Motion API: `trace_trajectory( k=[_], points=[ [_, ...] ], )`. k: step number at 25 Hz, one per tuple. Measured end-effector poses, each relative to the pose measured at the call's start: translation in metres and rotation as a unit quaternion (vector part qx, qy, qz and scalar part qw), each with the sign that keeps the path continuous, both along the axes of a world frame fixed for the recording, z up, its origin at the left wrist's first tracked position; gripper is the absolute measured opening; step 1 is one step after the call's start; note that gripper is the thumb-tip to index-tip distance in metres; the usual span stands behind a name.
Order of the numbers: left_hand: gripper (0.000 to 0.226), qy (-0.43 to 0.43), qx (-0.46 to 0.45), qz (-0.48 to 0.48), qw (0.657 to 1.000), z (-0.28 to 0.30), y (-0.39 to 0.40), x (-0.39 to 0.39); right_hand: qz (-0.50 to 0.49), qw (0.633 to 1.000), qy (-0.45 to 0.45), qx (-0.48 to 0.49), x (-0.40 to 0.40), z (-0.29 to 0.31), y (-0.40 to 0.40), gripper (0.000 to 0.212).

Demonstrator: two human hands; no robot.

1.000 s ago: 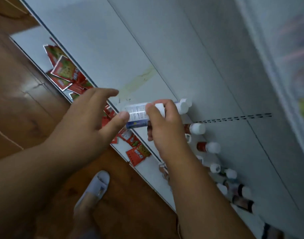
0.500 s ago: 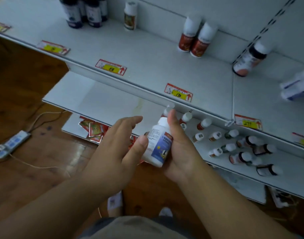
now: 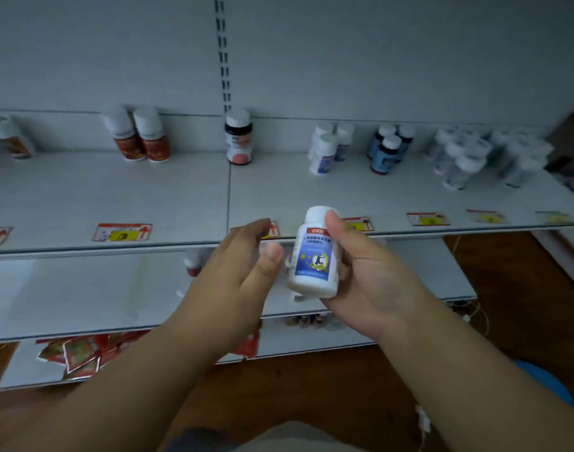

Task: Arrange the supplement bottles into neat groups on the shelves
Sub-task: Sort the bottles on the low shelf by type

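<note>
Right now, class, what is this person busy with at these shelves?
A person is sorting supplement bottles. The right hand grips a white bottle with a blue label, held upright in front of the upper shelf. The left hand hovers open beside it. On that shelf, bottles already stand in groups: a matching white cluster, dark blue-labelled ones and a red-labelled pair.

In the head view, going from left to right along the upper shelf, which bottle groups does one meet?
Lone bottle at the edge → two red-labelled bottles → dark bottle → white bottles → blue-labelled bottles → blurred pale bottles.
</note>
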State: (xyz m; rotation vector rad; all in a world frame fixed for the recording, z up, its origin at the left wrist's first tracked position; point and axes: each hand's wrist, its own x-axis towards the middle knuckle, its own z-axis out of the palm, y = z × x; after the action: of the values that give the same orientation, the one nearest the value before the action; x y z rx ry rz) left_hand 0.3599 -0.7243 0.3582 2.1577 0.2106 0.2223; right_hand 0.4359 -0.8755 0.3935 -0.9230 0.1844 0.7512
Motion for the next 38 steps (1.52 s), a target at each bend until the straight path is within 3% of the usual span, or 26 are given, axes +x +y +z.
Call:
trace_trajectory(
  k=[5,11,14,17,20,22,24,27,32,38],
  points=[
    [0.082,0.023,0.019,-0.091,0.995,0.013,-0.059,0.07,-0.065,0.994,-0.067,-0.06,0.073,0.008,-0.06,0.041],
    [0.084,0.045,0.075,-0.141,0.986,-0.003,-0.065,0.167,-0.109,0.989,-0.004,-0.096,0.157,-0.009,-0.075,0.046],
    [0.087,0.067,0.093,-0.171,0.979,-0.015,-0.074,0.211,-0.117,0.986,-0.023,-0.116,0.192,-0.017,-0.083,0.032],
    [0.088,0.094,0.095,-0.115,0.984,-0.034,-0.067,0.244,-0.088,0.975,-0.101,-0.179,0.225,-0.031,-0.087,0.022],
    [0.08,0.11,0.192,0.006,0.975,-0.062,-0.051,0.277,-0.039,0.931,-0.214,-0.293,0.272,-0.051,-0.078,0.013],
    [0.082,0.134,0.242,0.061,0.959,-0.08,-0.043,0.297,0.005,0.903,-0.264,-0.338,0.299,-0.067,-0.065,0.024],
    [0.088,0.158,0.266,0.084,0.947,-0.092,-0.038,0.313,0.034,0.859,-0.32,-0.397,0.32,-0.08,-0.053,0.036],
    [0.094,0.165,0.277,0.106,0.941,-0.105,-0.034,0.329,0.064,0.793,-0.398,-0.457,0.341,-0.088,-0.035,0.032],
    [0.102,0.175,0.298,0.106,0.932,-0.113,-0.038,0.332,0.062,0.75,-0.472,-0.46,0.351,-0.098,-0.015,0.034],
    [0.105,0.196,0.313,0.085,0.925,-0.118,-0.036,0.335,0.027,0.732,-0.481,-0.482,0.348,-0.103,-0.01,0.032]
  ],
)
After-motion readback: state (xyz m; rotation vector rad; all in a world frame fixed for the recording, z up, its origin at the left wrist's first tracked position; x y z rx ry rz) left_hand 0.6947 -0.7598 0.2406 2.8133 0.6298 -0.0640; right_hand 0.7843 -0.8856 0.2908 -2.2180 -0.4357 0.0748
